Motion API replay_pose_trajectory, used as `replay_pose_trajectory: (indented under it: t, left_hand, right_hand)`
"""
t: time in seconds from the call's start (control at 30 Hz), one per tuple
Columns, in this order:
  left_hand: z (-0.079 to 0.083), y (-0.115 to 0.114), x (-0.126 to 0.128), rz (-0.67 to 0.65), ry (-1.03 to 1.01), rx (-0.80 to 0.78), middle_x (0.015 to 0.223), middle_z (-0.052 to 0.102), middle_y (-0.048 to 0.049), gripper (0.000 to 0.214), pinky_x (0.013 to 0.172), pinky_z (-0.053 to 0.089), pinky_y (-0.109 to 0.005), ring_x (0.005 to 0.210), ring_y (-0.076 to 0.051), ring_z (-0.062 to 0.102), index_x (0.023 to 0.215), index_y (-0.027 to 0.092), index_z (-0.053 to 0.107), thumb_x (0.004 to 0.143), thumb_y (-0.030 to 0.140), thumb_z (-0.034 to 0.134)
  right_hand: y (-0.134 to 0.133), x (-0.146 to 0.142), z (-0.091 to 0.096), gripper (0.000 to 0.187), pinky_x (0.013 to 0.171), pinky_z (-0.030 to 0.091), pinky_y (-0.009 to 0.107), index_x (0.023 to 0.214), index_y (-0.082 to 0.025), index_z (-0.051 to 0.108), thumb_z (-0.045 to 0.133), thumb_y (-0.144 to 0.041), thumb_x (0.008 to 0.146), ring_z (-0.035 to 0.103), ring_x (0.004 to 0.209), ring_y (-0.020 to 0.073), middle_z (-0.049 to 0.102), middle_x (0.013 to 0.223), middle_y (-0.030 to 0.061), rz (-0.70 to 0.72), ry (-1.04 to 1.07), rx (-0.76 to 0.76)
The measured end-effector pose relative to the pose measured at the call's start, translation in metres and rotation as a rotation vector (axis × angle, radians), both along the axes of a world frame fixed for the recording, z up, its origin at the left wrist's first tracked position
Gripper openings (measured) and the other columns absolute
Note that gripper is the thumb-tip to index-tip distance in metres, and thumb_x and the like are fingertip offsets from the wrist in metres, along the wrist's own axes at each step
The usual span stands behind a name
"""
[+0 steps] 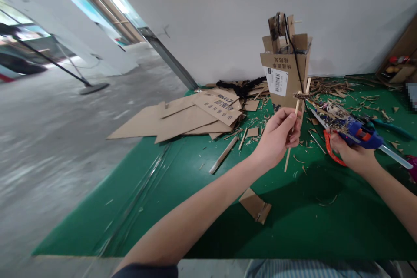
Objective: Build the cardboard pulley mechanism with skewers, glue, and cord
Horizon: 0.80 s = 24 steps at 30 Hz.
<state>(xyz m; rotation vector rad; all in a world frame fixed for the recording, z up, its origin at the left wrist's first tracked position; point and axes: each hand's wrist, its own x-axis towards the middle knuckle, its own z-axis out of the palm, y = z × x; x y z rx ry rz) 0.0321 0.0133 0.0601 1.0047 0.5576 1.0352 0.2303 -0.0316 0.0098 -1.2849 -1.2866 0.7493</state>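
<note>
My left hand [282,132] is closed in a pinch on a thin wooden stick [297,107]. A small piece of corrugated cardboard [301,95] sits across the stick's upper end. A second pale stick [287,160] runs behind my fingers. My right hand [351,152] grips a blue hot glue gun [366,136], with a clear glue stick [397,156] coming out of its back. The gun's front, covered in stringy debris, points left at the cardboard piece; whether it touches is not clear. Scissors with red-orange handles [332,153] lie just beside my right hand.
A cardboard box [295,69] with a wheel-like cardboard part [279,24] and black cord stands against the wall. Flat cardboard sheets [185,117] lie at left. A wooden strip [223,155], a cardboard scrap [255,205], shavings and pliers [391,128] rest on the green tabletop [156,217].
</note>
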Motion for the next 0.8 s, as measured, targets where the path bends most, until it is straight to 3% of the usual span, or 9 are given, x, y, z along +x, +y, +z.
replay_pose_trajectory:
  t: [0.07, 0.23, 0.4, 0.6, 0.8]
  left_hand:
    - [-0.001, 0.0, 0.0, 0.001, 0.007, 0.031, 0.069, 0.048, 0.0048, 0.008, 0.042, 0.023, -0.018, 0.046, -0.004, 0.036, 0.091, 0.018, 0.056, 0.095, 0.024, 0.056]
    - [-0.005, 0.0, -0.001, 0.021, 0.029, 0.102, 0.068, 0.046, 0.0054, 0.015, 0.043, 0.024, -0.018, 0.047, -0.004, 0.034, 0.09, 0.018, 0.056, 0.096, 0.031, 0.058]
    - [-0.007, 0.001, 0.0, 0.051, 0.042, 0.121, 0.066, 0.047, 0.0057, 0.015, 0.043, 0.025, -0.018, 0.048, -0.003, 0.034, 0.087, 0.018, 0.054, 0.095, 0.03, 0.06]
    - [-0.009, 0.003, 0.001, 0.08, 0.038, 0.131, 0.066, 0.049, 0.0059, 0.018, 0.043, 0.026, -0.017, 0.046, -0.003, 0.035, 0.083, 0.018, 0.051, 0.094, 0.027, 0.062]
    - [-0.01, 0.004, 0.001, 0.091, 0.045, 0.138, 0.066, 0.05, 0.0058, 0.02, 0.043, 0.027, -0.017, 0.046, -0.003, 0.035, 0.082, 0.018, 0.051, 0.093, 0.03, 0.064]
  right_hand:
    - [-0.002, -0.003, 0.001, 0.036, 0.065, 0.056, 0.037, 0.078, -0.024, 0.066, 0.079, -0.057, 0.072, 0.066, 0.066, 0.0234, 0.068, 0.07, 0.0042, -0.073, -0.044, 0.015]
    - [-0.003, -0.007, 0.005, 0.031, 0.068, 0.059, 0.035, 0.082, -0.025, 0.068, 0.077, -0.053, 0.072, 0.072, 0.072, 0.0245, 0.075, 0.079, 0.004, -0.09, -0.122, 0.043]
    - [-0.004, -0.01, 0.006, 0.03, 0.063, 0.059, 0.035, 0.076, -0.026, 0.065, 0.076, -0.053, 0.071, 0.072, 0.068, 0.0247, 0.075, 0.075, 0.0043, -0.116, -0.123, 0.04]
    - [-0.005, -0.013, 0.004, 0.036, 0.069, 0.059, 0.037, 0.077, -0.026, 0.061, 0.076, -0.056, 0.066, 0.073, 0.071, 0.0257, 0.074, 0.075, 0.0041, -0.207, -0.106, -0.011]
    - [-0.005, -0.011, 0.005, 0.038, 0.066, 0.058, 0.037, 0.07, -0.026, 0.06, 0.074, -0.061, 0.067, 0.072, 0.071, 0.0269, 0.071, 0.068, 0.0043, -0.206, -0.176, -0.052]
